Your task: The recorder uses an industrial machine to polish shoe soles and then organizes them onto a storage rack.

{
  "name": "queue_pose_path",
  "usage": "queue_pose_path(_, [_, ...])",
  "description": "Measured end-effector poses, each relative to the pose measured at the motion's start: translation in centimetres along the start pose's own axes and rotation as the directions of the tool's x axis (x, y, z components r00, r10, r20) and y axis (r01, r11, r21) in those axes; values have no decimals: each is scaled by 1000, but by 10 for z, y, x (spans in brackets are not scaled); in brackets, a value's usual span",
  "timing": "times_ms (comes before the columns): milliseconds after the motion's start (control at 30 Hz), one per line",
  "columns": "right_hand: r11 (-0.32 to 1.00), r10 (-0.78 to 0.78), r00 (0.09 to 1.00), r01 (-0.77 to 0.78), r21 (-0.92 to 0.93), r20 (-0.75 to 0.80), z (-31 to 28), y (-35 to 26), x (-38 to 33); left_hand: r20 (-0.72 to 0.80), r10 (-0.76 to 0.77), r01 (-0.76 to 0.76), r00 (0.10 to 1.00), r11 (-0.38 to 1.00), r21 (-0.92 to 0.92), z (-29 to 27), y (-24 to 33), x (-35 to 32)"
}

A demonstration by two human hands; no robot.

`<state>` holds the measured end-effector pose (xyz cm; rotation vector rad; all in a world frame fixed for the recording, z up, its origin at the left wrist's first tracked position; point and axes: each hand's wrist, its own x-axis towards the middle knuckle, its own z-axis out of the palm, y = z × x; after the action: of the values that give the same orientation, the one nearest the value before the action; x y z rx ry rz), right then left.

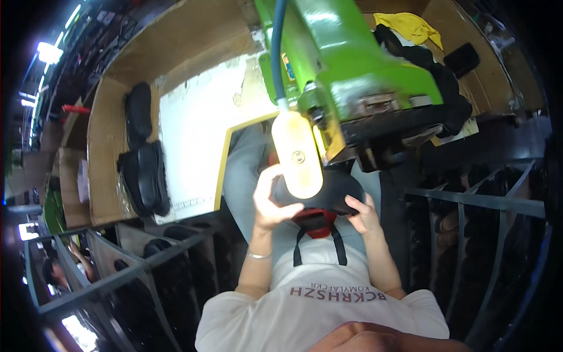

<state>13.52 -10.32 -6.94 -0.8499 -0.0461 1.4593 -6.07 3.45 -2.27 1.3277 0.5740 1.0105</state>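
A smooth black shoe-shaped piece (331, 196) with a rounded end lies across both hands above my lap; whether it is a whole shoe or only a part cannot be made out. My left hand (270, 205) is closed on its left end, thumb along the near edge. At the other end, my right hand (365, 215) grips it, thumb on top. A bright yellow-white oblong plate (297, 154) on a blue tube (278, 53) covers part of the piece. Just beyond stands a green machine (363, 64), its dark lower head close to my right hand.
Left of the machine lies a white board (196, 129) with a yellow edge, inside cardboard walls (105, 146). Black shoe-shaped pieces (145, 179) line its left side. More dark pieces and a yellow cloth (410, 28) lie at far right. Metal racks (478, 202) flank me.
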Motion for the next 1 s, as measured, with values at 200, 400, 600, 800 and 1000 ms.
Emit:
queue_pose_path(200, [963,-121,989,95,-251,-89,-27,18,-46,140,-440,459,887,808,-369,81,-28,-13])
queue_pose_path(400, [989,-125,992,121,-87,-36,-10,39,-42,66,-342,339,938,940,48,112,-1,22])
queue_pose_path(600, [982,-155,988,157,-109,29,5,31,-48,-61,-329,331,942,942,44,100,13,33])
queue_pose_path(800, [896,-431,879,388,-218,-206,-20,-10,-61,-166,-269,256,949,962,-96,100,4,15])
queue_pose_path(1000, [763,-646,703,596,-249,-295,-2,-80,-33,-90,-210,210,973,978,-13,91,-4,19])
